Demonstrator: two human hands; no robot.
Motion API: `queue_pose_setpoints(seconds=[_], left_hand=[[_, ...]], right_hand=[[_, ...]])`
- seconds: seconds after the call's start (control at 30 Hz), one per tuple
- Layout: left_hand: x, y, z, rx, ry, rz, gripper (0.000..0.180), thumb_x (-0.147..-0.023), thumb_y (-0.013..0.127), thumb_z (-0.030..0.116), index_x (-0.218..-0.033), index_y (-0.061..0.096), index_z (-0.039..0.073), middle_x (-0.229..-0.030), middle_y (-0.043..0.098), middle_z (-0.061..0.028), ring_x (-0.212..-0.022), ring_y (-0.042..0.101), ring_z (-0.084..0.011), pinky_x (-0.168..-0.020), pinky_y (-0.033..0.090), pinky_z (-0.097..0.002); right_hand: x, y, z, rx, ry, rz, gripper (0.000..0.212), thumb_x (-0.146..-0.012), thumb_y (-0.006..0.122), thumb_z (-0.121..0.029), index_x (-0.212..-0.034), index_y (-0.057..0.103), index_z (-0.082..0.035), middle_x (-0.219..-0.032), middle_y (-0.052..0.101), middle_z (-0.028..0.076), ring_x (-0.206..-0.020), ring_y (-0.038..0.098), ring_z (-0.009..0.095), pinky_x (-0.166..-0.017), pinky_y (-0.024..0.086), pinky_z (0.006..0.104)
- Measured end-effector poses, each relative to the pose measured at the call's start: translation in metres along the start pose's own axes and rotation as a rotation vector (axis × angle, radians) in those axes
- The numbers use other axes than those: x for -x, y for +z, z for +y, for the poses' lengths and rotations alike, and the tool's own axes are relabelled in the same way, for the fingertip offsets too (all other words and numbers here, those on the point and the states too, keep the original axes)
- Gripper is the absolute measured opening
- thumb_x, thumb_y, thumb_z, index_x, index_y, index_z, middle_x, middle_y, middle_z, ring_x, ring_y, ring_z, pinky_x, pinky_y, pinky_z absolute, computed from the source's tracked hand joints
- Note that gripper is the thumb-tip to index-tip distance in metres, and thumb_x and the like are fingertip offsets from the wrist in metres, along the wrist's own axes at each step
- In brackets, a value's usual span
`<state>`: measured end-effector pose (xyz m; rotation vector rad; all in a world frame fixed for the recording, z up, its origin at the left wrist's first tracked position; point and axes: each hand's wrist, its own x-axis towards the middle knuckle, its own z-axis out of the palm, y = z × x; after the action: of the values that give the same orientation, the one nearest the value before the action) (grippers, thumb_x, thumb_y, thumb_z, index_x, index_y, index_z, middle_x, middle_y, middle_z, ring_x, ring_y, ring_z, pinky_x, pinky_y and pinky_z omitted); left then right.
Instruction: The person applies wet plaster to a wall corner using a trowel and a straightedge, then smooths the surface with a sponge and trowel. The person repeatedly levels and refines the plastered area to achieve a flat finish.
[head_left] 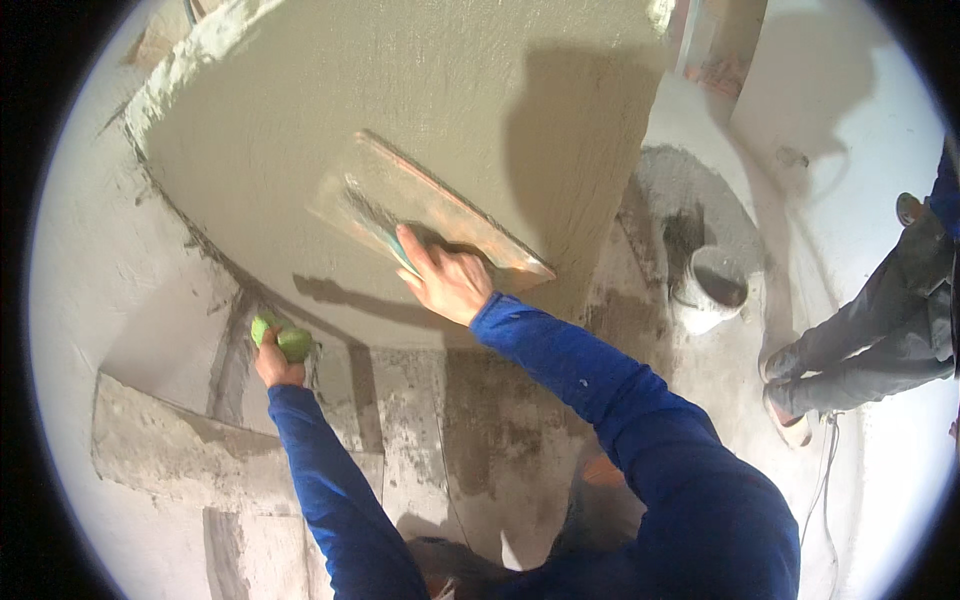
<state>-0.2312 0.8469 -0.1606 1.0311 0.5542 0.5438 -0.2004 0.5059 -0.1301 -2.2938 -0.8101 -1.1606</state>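
Note:
My right hand [452,283] is closed round the handle of a long plastering float [445,205], whose board is smeared with plaster. The float lies slanted over a broad surface of wet grey-green plaster [390,80], near its lower part; whether the whole board touches it I cannot tell. Lower left, my left hand [277,368] grips a bright green sponge [290,343], held apart from the plaster beside its curved edge. Shadows of my head and arm fall on the plaster.
A white bucket [710,290] stands at the right beside a patch of spilled grey material [690,190]. Farther right is another person in grey trousers [880,310], with a thin cable [828,480] near their feet. Stained boards [230,440] lie lower left.

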Motion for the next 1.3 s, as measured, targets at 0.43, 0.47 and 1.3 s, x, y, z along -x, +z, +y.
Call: queue_pose_setpoints(seconds=[0.43,0.47,1.3], left_hand=[[-0.011,0.010,-0.015,0.015,-0.070,0.002,0.041,-0.076,0.061,0.008,-0.116,0.051,0.002,-0.097,0.058,-0.0111,-0.078,0.063,-0.0291,-0.066,0.055,-0.0441],[-0.008,0.012,-0.016,0.007,-0.042,-0.004,0.040,-0.077,0.061,0.008,-0.115,0.051,0.003,-0.097,0.058,-0.0108,-0.078,0.063,-0.0290,-0.065,0.055,-0.0441],[-0.009,0.010,-0.007,-0.044,0.057,-0.036,0.039,-0.078,0.059,0.010,-0.115,0.050,0.004,-0.100,0.057,-0.0102,-0.083,0.062,-0.0280,-0.067,0.054,-0.0452]], right_hand=[[0.037,-0.144,0.044,-0.262,0.557,0.493,0.056,-0.097,0.045,-0.024,-0.140,0.030,0.008,-0.131,0.049,0.031,-0.119,0.054,0.040,-0.097,0.044,0.0410],[0.036,-0.132,0.046,-0.199,0.416,0.526,0.056,-0.098,0.045,-0.025,-0.140,0.030,0.009,-0.126,0.051,0.029,-0.111,0.056,0.035,-0.091,0.046,0.0390],[-0.165,-0.179,0.028,-0.228,0.117,0.521,0.055,-0.088,0.059,-0.019,-0.136,0.039,0.000,-0.093,0.064,0.026,-0.071,0.066,0.037,-0.064,0.053,0.0432]])
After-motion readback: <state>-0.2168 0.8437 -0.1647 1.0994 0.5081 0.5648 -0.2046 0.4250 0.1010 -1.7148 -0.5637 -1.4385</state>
